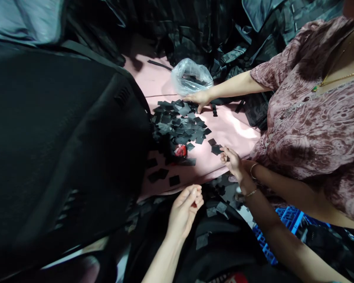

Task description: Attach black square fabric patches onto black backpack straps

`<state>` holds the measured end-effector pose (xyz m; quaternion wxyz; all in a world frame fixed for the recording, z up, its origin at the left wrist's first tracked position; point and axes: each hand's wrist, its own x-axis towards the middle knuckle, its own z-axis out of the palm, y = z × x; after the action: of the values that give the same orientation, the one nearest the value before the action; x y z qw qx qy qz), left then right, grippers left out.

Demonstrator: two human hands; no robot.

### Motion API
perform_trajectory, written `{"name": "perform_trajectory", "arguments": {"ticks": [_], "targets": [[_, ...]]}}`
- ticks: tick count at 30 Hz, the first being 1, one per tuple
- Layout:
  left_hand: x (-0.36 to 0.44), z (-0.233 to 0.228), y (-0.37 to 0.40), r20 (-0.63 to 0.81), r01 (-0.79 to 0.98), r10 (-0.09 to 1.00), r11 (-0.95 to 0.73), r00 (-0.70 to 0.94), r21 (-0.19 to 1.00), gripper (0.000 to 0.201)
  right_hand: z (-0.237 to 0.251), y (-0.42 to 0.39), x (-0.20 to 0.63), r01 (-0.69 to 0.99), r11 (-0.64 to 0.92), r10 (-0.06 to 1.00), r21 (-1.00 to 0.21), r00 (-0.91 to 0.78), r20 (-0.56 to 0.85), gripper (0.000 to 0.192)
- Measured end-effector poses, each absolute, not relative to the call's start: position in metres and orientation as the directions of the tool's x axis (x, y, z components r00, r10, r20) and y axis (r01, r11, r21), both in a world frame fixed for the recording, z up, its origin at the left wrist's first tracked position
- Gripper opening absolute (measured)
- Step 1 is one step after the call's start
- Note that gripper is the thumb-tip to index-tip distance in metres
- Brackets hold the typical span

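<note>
Our left hand [184,208] hovers off the near edge of the pink tabletop [238,131], its fingers bunched shut with nothing showing between them. Our right hand [231,160] curls beside stray black squares [179,125]; we cannot tell whether it holds one. We judge it best to lift loose squares singly from the pile's edge, clear of the co-worker's hand [199,98]. No writing is readable.

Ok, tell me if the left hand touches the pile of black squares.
Apart. Head view: the left hand hovers off the pink table's edge, short of the pile of black squares.
</note>
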<state>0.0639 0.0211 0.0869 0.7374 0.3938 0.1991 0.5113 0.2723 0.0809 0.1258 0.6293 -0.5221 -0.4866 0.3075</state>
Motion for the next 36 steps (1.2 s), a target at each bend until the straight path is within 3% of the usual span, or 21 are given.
{"name": "perform_trajectory", "arguments": {"ticks": [3,5,9,15,20,24,27,31,33,34,36], "targets": [[0.066,0.086,0.022,0.114,-0.593,0.901,0.177,0.419,0.785,0.033,0.114,0.052,0.255,-0.426,0.186,0.978,-0.886,-0.009,0.210,0.034],[0.067,0.086,0.020,0.126,-0.584,0.896,0.166,0.426,0.795,0.031,0.107,0.034,0.242,-0.608,0.107,0.959,-0.787,-0.145,0.242,0.041],[0.068,0.088,0.014,0.162,-0.550,0.908,0.085,0.385,0.831,0.032,0.092,0.016,0.227,-0.503,0.151,0.960,-0.851,-0.129,0.247,0.041],[0.069,0.084,0.011,0.274,-0.418,0.924,-0.146,0.266,0.897,0.031,0.078,0.006,0.224,-0.113,0.249,0.963,-0.962,-0.075,0.258,0.045],[0.072,0.087,0.014,0.282,-0.234,0.943,-0.239,0.175,0.943,0.037,0.085,-0.012,0.225,0.207,0.323,0.946,-0.924,-0.081,0.312,0.038],[0.072,0.092,0.017,0.335,-0.068,0.911,-0.328,0.241,0.942,0.034,0.090,-0.015,0.227,0.377,0.306,0.949,-0.874,-0.046,0.312,0.034],[0.078,0.099,0.027,0.433,-0.036,0.876,-0.435,0.212,0.899,0.032,0.089,-0.013,0.233,0.280,0.253,0.965,-0.926,-0.003,0.263,0.036],[0.104,0.120,0.059,0.443,-0.180,0.893,-0.424,0.077,0.888,0.035,0.075,-0.010,0.242,-0.181,0.242,0.969,-0.953,0.095,0.228,0.032],[0.123,0.133,0.083,0.470,-0.135,0.880,-0.459,0.067,0.878,0.033,0.068,-0.010,0.246,-0.328,0.235,0.972,-0.915,0.073,0.224,0.028],[0.131,0.139,0.096,0.496,-0.015,0.865,-0.497,0.078,0.868,0.032,0.068,-0.010,0.249,-0.313,0.240,0.971,-0.919,0.072,0.228,0.028],[0.143,0.145,0.118,0.469,0.215,0.880,-0.475,0.077,0.854,0.029,0.081,-0.010,0.261,-0.071,0.270,0.956,-0.960,0.135,0.259,0.026]]}}
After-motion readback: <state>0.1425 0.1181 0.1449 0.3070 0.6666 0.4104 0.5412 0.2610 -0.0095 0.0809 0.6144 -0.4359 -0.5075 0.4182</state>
